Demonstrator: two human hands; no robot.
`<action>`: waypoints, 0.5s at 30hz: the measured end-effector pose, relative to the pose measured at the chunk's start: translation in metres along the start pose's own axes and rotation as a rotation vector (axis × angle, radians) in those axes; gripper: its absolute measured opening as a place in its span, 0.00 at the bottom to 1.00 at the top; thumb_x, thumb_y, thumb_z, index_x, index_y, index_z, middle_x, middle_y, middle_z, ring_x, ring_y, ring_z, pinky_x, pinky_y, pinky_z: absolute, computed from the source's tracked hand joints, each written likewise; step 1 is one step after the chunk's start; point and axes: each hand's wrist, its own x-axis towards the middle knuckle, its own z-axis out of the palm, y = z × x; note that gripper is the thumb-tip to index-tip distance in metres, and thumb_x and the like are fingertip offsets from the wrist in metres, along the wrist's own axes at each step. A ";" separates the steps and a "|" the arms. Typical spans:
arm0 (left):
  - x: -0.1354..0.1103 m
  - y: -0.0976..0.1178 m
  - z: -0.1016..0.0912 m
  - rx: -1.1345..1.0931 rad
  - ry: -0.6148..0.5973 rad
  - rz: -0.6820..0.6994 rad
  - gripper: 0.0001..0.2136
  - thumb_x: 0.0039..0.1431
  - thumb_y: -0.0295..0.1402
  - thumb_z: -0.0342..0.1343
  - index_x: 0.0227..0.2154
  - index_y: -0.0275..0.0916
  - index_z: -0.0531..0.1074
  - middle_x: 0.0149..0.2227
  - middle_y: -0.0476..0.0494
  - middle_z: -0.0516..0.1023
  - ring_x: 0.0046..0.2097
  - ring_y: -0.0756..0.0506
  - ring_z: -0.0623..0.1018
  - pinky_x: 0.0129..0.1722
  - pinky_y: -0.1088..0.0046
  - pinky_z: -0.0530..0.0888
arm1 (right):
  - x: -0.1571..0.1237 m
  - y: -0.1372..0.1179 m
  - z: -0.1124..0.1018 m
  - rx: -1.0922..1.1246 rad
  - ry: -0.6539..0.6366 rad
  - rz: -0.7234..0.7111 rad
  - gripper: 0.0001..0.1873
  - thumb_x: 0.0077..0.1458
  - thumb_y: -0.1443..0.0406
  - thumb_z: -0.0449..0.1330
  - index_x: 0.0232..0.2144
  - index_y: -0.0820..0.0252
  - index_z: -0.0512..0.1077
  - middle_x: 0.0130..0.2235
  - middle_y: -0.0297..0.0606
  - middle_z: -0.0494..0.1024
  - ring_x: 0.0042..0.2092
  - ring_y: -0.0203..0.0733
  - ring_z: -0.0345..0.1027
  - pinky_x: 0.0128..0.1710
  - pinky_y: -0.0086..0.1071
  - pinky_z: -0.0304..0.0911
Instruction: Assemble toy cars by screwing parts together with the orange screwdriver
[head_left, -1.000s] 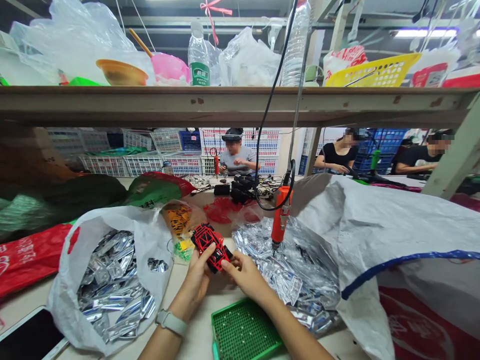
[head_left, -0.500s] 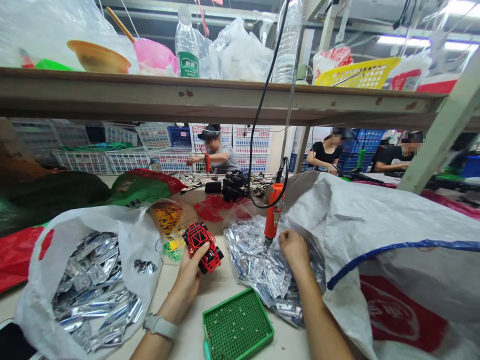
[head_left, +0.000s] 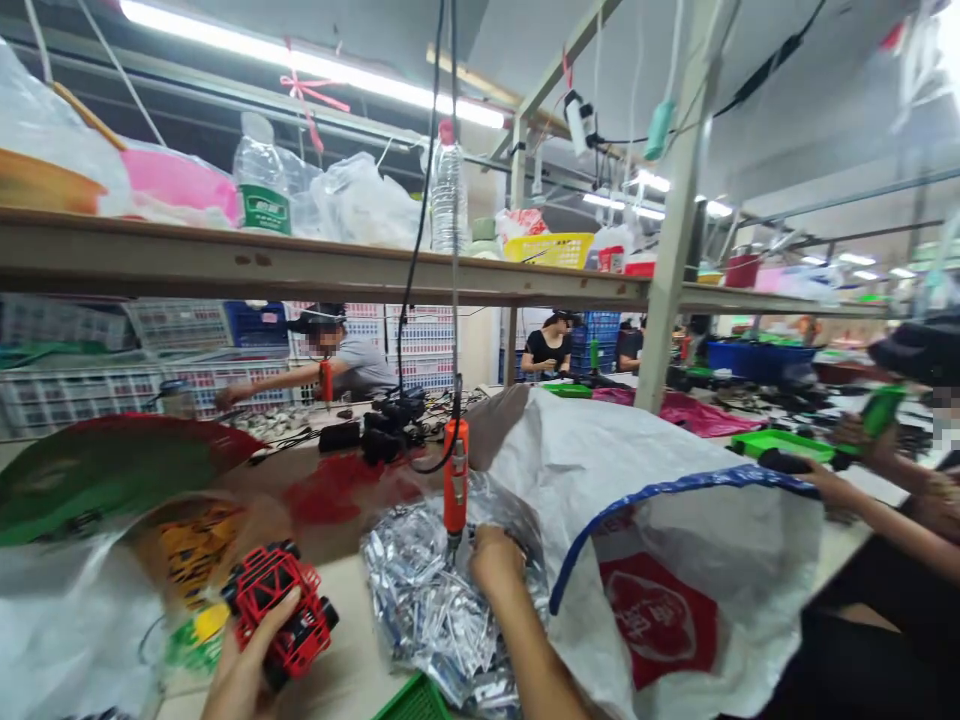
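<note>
In the lower left, my left hand (head_left: 251,650) is closed round a red toy car (head_left: 279,610) with an open cage frame and black wheels. My right hand (head_left: 499,560) is curled shut just right of the tip of an orange electric screwdriver (head_left: 455,475), which hangs upright on a cable. Whatever its fingers may hold is hidden. Below the screwdriver lies a clear bag of shiny silver packets (head_left: 435,590). The corner of a green tray (head_left: 415,700) shows at the bottom edge.
A large white woven sack (head_left: 577,450) with a blue hem stands to the right. Clear bags with yellow parts (head_left: 199,550) and green parts (head_left: 191,645) lie left. A shelf (head_left: 337,275) crosses overhead. Co-workers sit across the table, and one person's arms (head_left: 862,500) reach in at right.
My view has swung right and upward, so things appear farther left and the green tray is mostly out of view. My left hand keeps the toy car; my right hand stays by the screwdriver.
</note>
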 end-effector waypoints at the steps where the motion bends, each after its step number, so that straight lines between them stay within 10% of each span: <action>1: 0.001 0.000 0.001 0.017 0.005 -0.003 0.19 0.52 0.30 0.64 0.48 0.44 0.74 0.37 0.46 0.81 0.30 0.46 0.81 0.23 0.75 0.79 | 0.002 0.001 0.002 0.024 0.019 0.007 0.04 0.60 0.70 0.62 0.38 0.63 0.76 0.40 0.39 0.81 0.42 0.41 0.76 0.46 0.40 0.72; 7: 0.006 -0.002 0.005 0.073 0.067 -0.034 0.16 0.51 0.31 0.63 0.44 0.45 0.74 0.33 0.47 0.82 0.29 0.42 0.82 0.22 0.71 0.78 | 0.006 0.000 0.003 0.303 0.416 -0.117 0.09 0.59 0.72 0.54 0.34 0.62 0.74 0.38 0.50 0.81 0.40 0.51 0.77 0.39 0.41 0.69; 15: 0.005 -0.006 0.003 0.046 0.024 -0.040 0.17 0.50 0.30 0.65 0.45 0.44 0.75 0.34 0.46 0.84 0.31 0.39 0.84 0.25 0.68 0.79 | -0.014 -0.021 -0.005 0.794 1.138 -0.499 0.06 0.68 0.62 0.47 0.44 0.54 0.62 0.38 0.39 0.74 0.42 0.42 0.72 0.44 0.38 0.68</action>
